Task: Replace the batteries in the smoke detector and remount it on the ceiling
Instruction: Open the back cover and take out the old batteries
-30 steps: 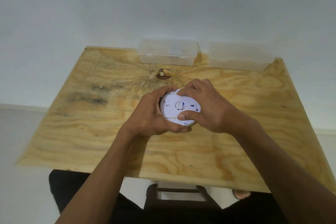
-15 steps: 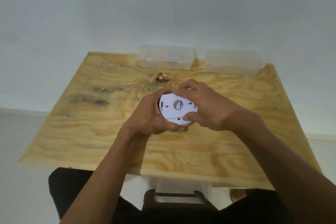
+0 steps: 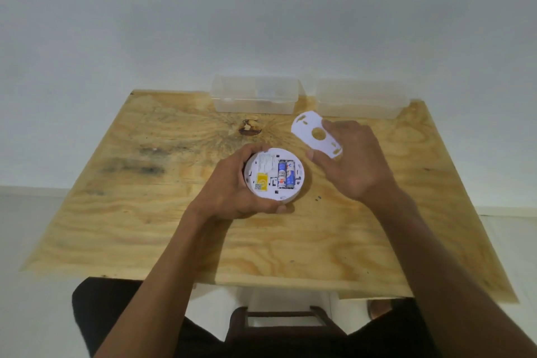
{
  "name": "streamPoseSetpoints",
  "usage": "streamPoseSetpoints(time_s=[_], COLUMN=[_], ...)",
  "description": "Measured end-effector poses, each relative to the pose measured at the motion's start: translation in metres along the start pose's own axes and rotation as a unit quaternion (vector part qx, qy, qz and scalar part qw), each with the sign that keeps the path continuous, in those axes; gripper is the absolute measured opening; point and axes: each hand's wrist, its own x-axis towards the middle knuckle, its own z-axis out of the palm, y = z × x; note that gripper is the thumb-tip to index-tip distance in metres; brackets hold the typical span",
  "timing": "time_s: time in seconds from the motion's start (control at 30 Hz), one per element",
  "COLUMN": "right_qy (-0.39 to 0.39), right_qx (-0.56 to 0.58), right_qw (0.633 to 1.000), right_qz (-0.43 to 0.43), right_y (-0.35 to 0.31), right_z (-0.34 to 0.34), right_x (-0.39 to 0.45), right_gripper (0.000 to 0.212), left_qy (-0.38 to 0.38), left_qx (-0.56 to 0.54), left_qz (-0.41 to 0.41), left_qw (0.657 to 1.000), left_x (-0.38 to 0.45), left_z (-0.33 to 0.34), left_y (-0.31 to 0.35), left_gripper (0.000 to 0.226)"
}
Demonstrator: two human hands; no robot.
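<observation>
My left hand grips the round white smoke detector above the middle of the plywood table, its back turned up. Two batteries lie side by side in the open compartment, next to a yellow label. My right hand holds the white mounting plate, which has a round hole and slots, lifted off and up to the right of the detector.
Two clear plastic boxes stand at the table's far edge against the white wall: one at centre, one to the right. A dark knot marks the wood. A dark stool shows below the near edge.
Both hands were clasped on the closed detector. My right hand has since pulled the mounting plate off and moved it up and right, which exposes the batteries.
</observation>
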Motion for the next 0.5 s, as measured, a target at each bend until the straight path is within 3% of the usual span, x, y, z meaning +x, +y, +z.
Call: streamPoseSetpoints(time_s=[0.23,0.5], right_qy=[0.097,0.107], right_qx=[-0.012,0.011], right_qw=[0.994,0.991], right_qz=[0.058,0.082], right_y=[0.021,0.017], right_z=[0.054,0.054], right_x=[-0.031,-0.033], right_gripper=[0.052,0.044], left_qy=[0.022,0.039], left_qx=[0.009,0.009], left_qz=[0.003,0.01], left_qw=[1.0,0.999], left_x=[-0.002,-0.002], left_z=[0.004,0.007], left_y=[-0.001,-0.005], left_gripper=[0.1,0.096])
